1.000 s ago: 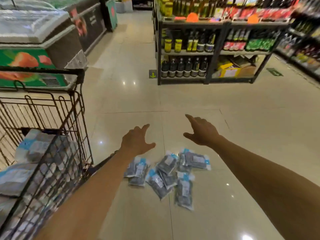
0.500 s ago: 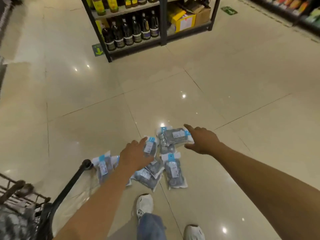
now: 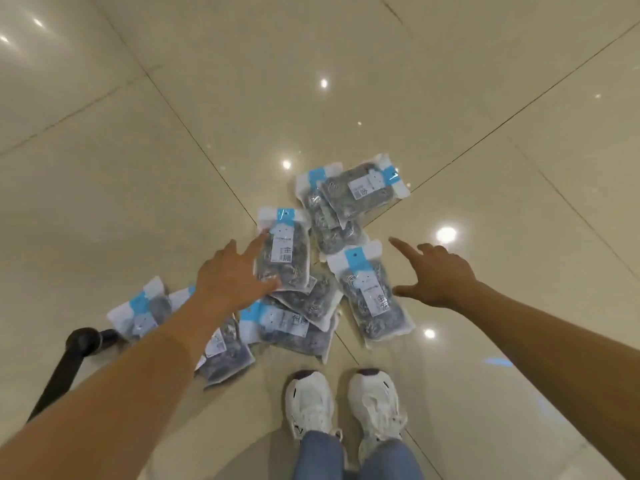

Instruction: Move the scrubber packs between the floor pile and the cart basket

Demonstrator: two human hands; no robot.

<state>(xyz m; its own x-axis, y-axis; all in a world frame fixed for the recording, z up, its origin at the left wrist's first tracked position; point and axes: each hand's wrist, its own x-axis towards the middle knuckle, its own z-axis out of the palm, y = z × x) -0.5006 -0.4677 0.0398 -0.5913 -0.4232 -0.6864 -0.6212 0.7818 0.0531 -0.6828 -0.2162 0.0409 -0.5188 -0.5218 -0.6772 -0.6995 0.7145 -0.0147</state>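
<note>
Reaching down over a heap of clear sealed packets on the floor (image 3: 450, 98), the left hand (image 3: 228, 282) and the right hand (image 3: 438, 275) both hang spread above the pile in the head view. The left hand's fingers (image 3: 258, 242) are straight and fanned, holding nothing; the forefinger tip lies at the left edge of an upright packet (image 3: 284, 251) with a blue header and a white label, and the thumb points along that packet's lower edge. Whether skin actually touches plastic cannot be told.

The right hand is likewise spread and holds nothing, its forefinger pointing up and left, its thumb stretched toward a second packet (image 3: 372, 292) that lies just left of it, tilted, apart from the thumb tip by a narrow strip of tile.

Beyond both sets of fingers, two overlapping packets (image 3: 363, 188) lie furthest away, the upper one turned sideways. Under and below the left hand's fingers more packets are stacked crosswise (image 3: 287, 323), and the left forearm crosses over another pair (image 3: 142, 313) lying to its outer side.

All packets show dark grey contents.

Nearer than the fingers, two white sneakers (image 3: 346, 403) stand side by side on the tile below blue jeans cuffs. Left of the left forearm a black cart handle (image 3: 74, 355) slants up from the frame's edge.
</note>
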